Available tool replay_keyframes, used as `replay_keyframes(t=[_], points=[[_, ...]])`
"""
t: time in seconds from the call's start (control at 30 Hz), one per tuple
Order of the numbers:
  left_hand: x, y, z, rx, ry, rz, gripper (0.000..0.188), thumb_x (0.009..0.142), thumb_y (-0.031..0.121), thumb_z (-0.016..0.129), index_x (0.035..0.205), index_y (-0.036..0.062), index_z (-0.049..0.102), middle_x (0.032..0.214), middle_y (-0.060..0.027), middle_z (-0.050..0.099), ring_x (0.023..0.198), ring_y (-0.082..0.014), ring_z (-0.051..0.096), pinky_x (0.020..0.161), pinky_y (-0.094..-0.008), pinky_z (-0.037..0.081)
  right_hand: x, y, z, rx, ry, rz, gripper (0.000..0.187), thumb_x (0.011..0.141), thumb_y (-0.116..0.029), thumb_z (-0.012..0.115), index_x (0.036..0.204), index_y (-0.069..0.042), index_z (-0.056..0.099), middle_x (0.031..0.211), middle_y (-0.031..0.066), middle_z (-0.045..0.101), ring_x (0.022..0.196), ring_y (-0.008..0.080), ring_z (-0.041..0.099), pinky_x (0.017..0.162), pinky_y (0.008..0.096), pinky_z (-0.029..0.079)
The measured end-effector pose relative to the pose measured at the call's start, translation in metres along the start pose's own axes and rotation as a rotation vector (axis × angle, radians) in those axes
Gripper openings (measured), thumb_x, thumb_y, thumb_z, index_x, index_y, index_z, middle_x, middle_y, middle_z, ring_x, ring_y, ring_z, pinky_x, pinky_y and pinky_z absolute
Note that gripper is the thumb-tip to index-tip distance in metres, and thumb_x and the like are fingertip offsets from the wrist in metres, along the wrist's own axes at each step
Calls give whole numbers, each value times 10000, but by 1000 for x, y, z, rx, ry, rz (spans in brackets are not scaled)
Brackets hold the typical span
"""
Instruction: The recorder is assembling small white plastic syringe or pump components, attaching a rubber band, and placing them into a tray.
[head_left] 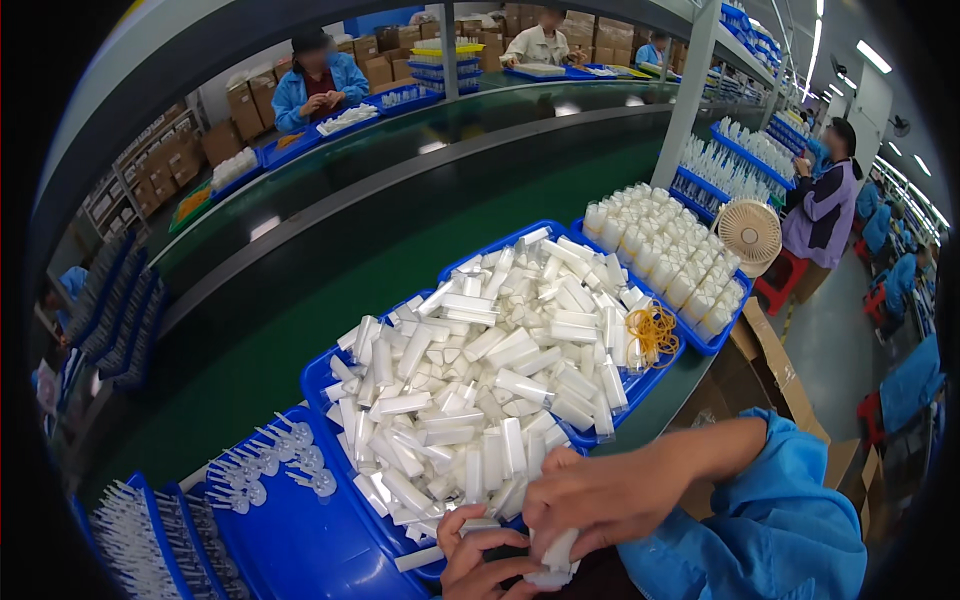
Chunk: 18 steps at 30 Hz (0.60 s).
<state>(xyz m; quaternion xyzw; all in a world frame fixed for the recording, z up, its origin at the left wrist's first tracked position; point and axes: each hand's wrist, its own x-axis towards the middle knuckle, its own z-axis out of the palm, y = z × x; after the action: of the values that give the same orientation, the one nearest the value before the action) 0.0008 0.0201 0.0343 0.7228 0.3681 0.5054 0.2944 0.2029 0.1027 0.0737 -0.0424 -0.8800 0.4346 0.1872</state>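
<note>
At the frame's lower middle, my right grip (588, 497) pinched a white piece (557, 553) slanting down-left toward my left hand (487, 560), whose fingertips touched it, how firmly I couldn't tell.

White piece (557, 553) mostly covered by the right hand (590, 500); shape unclear. Left hand (485, 565) cut off at lower edge, grip partly hidden. Right blue sleeve (755, 520) cut off there too. Near-left blue tray (310, 545), same. Far-right co-workers (903, 275) too small to tell what they handle.
</note>
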Motion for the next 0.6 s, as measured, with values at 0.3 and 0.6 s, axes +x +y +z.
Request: replay_keyframes(t=[0.3, 0.6], points=[[-4, 2, 15, -364, 298, -123, 197, 677, 19, 695, 801, 36, 542, 925, -185, 613, 1130, -389, 461, 900, -436, 399, 49, 113, -98, -1048, 392, 502, 427, 782, -351, 630, 1099, -77, 548, 1015, 104, 596, 1025, 258, 497, 836, 437, 313], [1, 7, 7, -57, 191, -33, 207, 599, 45, 734, 769, 34, 616, 806, -119, 619, 1026, -341, 519, 886, -457, 387, 32, 104, -84, -805, 611, 351, 240, 794, -211, 639, 981, -65, 601, 919, 80, 603, 892, 203, 559, 731, 341, 386]])
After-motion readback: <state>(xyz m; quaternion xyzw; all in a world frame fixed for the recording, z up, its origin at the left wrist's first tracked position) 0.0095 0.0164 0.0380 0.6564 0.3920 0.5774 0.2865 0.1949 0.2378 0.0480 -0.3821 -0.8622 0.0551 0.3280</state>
